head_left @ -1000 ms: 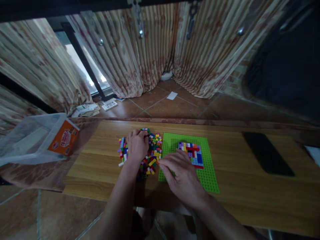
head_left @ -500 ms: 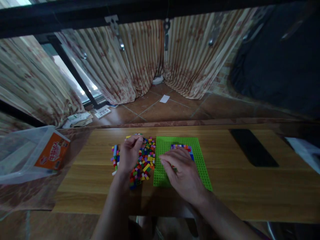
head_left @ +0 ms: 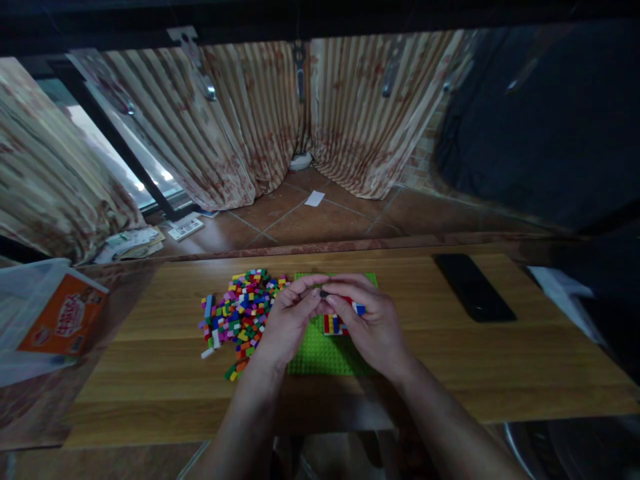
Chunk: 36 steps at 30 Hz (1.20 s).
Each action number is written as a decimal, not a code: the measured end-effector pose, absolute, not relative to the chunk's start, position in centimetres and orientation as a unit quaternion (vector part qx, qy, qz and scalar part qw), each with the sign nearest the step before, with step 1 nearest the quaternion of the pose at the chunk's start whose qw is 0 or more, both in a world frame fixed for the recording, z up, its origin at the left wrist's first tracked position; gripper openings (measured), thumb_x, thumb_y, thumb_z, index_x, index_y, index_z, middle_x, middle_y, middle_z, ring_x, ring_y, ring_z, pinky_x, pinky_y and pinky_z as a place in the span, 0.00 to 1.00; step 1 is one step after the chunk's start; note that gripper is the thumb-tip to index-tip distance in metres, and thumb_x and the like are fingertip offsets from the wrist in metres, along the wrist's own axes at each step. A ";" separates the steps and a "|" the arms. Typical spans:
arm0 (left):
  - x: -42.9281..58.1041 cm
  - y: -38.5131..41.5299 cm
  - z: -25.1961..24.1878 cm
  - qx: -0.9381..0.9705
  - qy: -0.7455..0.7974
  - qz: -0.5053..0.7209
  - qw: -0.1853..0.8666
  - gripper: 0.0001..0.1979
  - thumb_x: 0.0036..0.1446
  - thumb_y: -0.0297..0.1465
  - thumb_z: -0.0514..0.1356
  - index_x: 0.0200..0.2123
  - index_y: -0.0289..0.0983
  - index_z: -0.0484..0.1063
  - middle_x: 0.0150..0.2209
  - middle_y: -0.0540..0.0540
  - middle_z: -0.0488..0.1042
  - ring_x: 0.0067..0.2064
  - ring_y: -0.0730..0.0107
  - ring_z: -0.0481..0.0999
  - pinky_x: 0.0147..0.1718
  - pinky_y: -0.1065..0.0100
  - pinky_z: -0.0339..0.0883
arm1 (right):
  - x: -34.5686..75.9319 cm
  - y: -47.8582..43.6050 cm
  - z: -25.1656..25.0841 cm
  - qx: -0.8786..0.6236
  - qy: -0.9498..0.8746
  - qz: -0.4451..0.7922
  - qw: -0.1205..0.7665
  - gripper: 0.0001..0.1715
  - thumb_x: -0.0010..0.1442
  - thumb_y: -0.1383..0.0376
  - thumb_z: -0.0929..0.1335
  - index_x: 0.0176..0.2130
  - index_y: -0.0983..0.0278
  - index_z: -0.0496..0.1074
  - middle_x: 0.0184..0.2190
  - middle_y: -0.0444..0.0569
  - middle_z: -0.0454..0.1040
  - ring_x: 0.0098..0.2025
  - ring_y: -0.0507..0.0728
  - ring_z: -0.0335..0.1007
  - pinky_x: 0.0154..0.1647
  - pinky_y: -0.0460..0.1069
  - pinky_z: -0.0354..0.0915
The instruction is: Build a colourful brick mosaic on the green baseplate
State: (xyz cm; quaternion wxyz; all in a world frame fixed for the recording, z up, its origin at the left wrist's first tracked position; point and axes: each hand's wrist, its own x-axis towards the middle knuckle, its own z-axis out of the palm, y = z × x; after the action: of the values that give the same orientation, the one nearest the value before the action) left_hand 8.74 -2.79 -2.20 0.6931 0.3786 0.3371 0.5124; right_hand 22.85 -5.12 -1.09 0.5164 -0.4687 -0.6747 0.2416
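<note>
Over the green baseplate (head_left: pixel 320 357), my left hand (head_left: pixel 290 320) and my right hand (head_left: pixel 370 320) meet at the fingertips. Between them they pinch a small dark brick (head_left: pixel 323 294). Partly hidden under my right hand, a block of red, yellow, blue and white bricks (head_left: pixel 332 325) sits on the baseplate. Left of the baseplate spreads a loose pile of small coloured bricks (head_left: pixel 245 310), close to my left hand.
A black phone (head_left: pixel 473 287) lies on the wooden table (head_left: pixel 165 360) to the right. Beyond the table's left end stands a clear plastic bin (head_left: pixel 30 287) with an orange label. White paper (head_left: pixel 565 293) shows at the right edge.
My left hand has moved from above the brick pile to the baseplate and now meets my right hand at the fingertips. The camera view has shifted to the right.
</note>
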 end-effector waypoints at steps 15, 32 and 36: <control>9.6 -1.1 -4.0 0.431 0.533 0.524 0.505 0.12 0.49 0.36 0.64 0.36 0.34 0.75 0.31 0.47 0.78 0.29 0.73 0.74 0.30 0.71 0.67 | 29.9 -1.9 -4.3 -0.622 -0.583 0.241 0.463 0.11 0.59 0.61 0.66 0.34 0.62 0.77 0.34 0.49 0.80 0.37 0.58 0.75 0.41 0.53 0.69; 9.8 -0.7 -4.3 0.439 0.533 0.495 0.528 0.12 0.46 0.35 0.65 0.34 0.34 0.76 0.29 0.46 0.78 0.31 0.69 0.76 0.33 0.69 0.69 | 29.5 -1.8 -4.2 -0.610 -0.684 0.245 0.316 0.11 0.60 0.66 0.65 0.37 0.61 0.78 0.36 0.48 0.79 0.37 0.55 0.73 0.40 0.51 0.65; 9.7 -0.6 -4.5 0.449 0.534 0.492 0.521 0.11 0.47 0.33 0.64 0.34 0.34 0.76 0.30 0.46 0.78 0.30 0.71 0.75 0.33 0.69 0.68 | 29.5 -1.6 -4.4 -0.611 -0.668 0.278 0.321 0.11 0.59 0.66 0.66 0.36 0.62 0.78 0.35 0.48 0.79 0.36 0.55 0.73 0.39 0.51 0.65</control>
State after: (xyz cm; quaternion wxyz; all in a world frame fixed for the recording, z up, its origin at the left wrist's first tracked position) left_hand 9.72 -0.62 -4.53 0.5209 0.4490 0.5338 0.4921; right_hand 29.52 -1.62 -4.43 0.3215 -0.6109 -0.6679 0.2781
